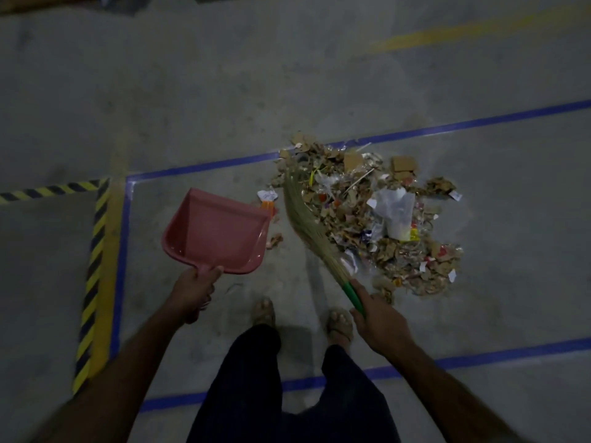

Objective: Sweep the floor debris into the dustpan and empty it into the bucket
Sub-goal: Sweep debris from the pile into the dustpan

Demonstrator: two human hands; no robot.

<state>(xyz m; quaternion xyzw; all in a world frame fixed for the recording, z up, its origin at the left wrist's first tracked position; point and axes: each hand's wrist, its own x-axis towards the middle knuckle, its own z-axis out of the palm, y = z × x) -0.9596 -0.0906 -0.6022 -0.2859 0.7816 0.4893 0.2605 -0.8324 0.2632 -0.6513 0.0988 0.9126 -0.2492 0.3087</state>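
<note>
Debris lies heaped on the floor. Left hand grips the pink dustpan handle; right hand grips the broom, bristles touching the heap.

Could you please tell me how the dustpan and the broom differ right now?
The dustpan is pink plastic, gripped by the left hand; the broom is straw-coloured with a green handle, gripped by the right hand. The dustpan holds no debris; the broom's bristles lie on the debris pile.
</note>
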